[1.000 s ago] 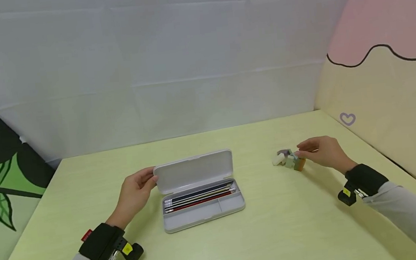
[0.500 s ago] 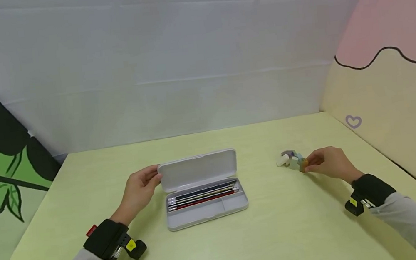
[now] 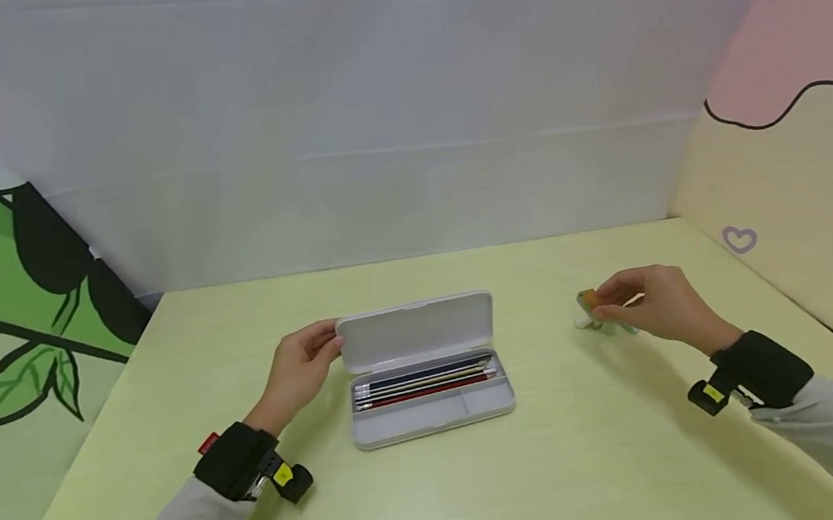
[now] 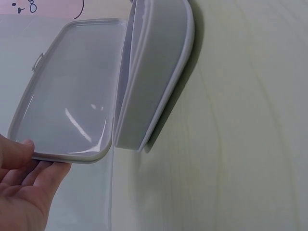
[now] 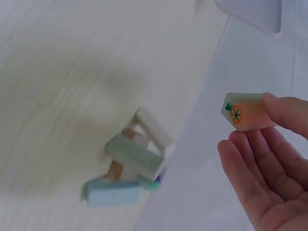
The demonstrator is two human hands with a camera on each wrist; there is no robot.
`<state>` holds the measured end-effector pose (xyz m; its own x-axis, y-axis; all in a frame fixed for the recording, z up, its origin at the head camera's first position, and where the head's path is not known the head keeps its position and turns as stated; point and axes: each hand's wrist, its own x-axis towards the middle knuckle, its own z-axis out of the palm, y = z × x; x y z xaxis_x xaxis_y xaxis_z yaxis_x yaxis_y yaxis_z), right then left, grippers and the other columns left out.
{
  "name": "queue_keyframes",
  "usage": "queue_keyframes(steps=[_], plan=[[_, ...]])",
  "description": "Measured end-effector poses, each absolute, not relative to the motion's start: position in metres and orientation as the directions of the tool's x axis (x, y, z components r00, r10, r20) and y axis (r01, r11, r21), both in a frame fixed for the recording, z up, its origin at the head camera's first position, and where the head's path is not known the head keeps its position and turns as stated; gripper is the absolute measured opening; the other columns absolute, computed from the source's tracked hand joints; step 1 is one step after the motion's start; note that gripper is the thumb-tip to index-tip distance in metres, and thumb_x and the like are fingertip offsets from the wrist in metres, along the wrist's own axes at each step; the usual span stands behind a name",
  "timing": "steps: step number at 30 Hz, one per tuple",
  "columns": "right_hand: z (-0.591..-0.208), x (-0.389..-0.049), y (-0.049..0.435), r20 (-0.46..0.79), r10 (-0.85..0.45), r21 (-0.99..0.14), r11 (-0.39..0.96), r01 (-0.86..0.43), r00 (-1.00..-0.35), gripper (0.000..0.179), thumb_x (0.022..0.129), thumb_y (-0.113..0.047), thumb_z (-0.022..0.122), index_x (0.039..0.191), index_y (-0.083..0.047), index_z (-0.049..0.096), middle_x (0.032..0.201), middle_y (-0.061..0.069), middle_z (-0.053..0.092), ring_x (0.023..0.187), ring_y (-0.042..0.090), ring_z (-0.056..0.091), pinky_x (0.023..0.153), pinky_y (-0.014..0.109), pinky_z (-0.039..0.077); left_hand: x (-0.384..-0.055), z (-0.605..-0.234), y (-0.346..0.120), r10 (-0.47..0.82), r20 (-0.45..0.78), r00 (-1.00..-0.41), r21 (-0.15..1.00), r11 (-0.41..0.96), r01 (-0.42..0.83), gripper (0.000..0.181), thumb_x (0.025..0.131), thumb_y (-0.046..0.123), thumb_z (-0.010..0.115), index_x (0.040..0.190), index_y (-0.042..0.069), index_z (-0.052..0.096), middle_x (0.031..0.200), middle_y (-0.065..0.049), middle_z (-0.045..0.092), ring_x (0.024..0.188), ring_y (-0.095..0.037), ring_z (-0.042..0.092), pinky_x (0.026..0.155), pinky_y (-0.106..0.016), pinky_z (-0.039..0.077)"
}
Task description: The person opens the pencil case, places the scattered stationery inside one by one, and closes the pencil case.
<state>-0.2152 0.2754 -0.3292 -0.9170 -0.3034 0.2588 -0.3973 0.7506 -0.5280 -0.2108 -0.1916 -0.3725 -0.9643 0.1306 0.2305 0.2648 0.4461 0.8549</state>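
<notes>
Left hand (image 3: 300,377) is pinching the pencil case lid (image 3: 418,333), right hand (image 3: 660,303) is pinching an orange-printed block (image 5: 240,113) near other blocks (image 5: 134,153). Yellowish wood-grain table (image 3: 440,500) is spreading under both, white backdrop (image 3: 402,111) hanging beyond, cartoon panels (image 3: 793,182) flanking.

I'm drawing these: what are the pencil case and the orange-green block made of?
The pencil case looks like smooth, slightly glossy plastic: shiny streaks, thin moulded edges. The orange-green block could be rubber or plastic; it looks smooth, with a printed-looking design.
</notes>
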Motion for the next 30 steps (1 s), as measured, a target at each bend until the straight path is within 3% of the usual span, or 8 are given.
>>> queue_keyframes(steps=[5, 12, 20, 26, 30], plan=[[-0.323, -0.216, 0.23, 0.279, -0.443, -0.533, 0.667, -0.521, -0.852, 0.019, 0.086, -0.005, 0.087, 0.102, 0.001, 0.08, 0.091, 0.005, 0.078, 0.08, 0.014, 0.071, 0.071, 0.02, 0.061, -0.21, -0.372, -0.191, 0.126, 0.236, -0.963, 0.855, 0.445, 0.268, 0.031, 0.104, -0.008, 0.058, 0.133, -0.018, 0.061, 0.127, -0.036, 0.068, 0.116, -0.047, 0.07, 0.097, -0.042, 0.061], [-0.319, -0.213, 0.167, 0.266, -0.677, -0.488, 0.519, -0.702, -0.686, 0.013, 0.088, 0.001, 0.083, 0.1, 0.0, 0.081, 0.091, 0.003, 0.078, 0.078, 0.013, 0.071, 0.071, 0.024, 0.063, -0.215, -0.371, -0.181, 0.134, 0.221, -0.966, 0.856, 0.447, 0.258, 0.031, 0.104, -0.007, 0.058, 0.134, -0.017, 0.061, 0.128, -0.034, 0.068, 0.116, -0.046, 0.07, 0.099, -0.044, 0.061], [-0.331, -0.208, 0.101, 0.265, -0.813, -0.375, 0.408, -0.832, -0.519, 0.007, 0.087, 0.0, 0.085, 0.093, -0.003, 0.082, 0.086, 0.0, 0.078, 0.075, 0.005, 0.068, 0.067, 0.018, 0.058, -0.217, -0.371, -0.166, 0.149, 0.191, -0.97, 0.868, 0.436, 0.238, 0.032, 0.105, -0.006, 0.057, 0.136, -0.016, 0.061, 0.128, -0.033, 0.069, 0.117, -0.044, 0.07, 0.1, -0.045, 0.061], [-0.337, -0.203, 0.065, 0.214, -0.852, -0.392, 0.373, -0.841, -0.477, 0.006, 0.087, -0.003, 0.086, 0.09, -0.004, 0.082, 0.078, -0.002, 0.074, 0.066, -0.001, 0.055, 0.062, 0.012, 0.048, -0.215, -0.37, -0.161, 0.164, 0.213, -0.963, 0.87, 0.417, 0.264, 0.032, 0.105, -0.007, 0.057, 0.135, -0.016, 0.061, 0.128, -0.033, 0.069, 0.118, -0.045, 0.07, 0.1, -0.047, 0.061], [-0.343, -0.196, 0.055, 0.205, -0.859, -0.421, 0.356, -0.834, -0.469, 0.013, 0.09, -0.002, 0.083, 0.079, -0.006, 0.077, 0.066, -0.009, 0.057, 0.063, -0.003, 0.04, 0.058, 0.011, 0.035, -0.213, -0.371, -0.155, 0.18, 0.201, -0.963, 0.875, 0.409, 0.259, 0.032, 0.104, -0.007, 0.058, 0.135, -0.015, 0.062, 0.128, -0.032, 0.07, 0.118, -0.044, 0.07, 0.1, -0.046, 0.061]])
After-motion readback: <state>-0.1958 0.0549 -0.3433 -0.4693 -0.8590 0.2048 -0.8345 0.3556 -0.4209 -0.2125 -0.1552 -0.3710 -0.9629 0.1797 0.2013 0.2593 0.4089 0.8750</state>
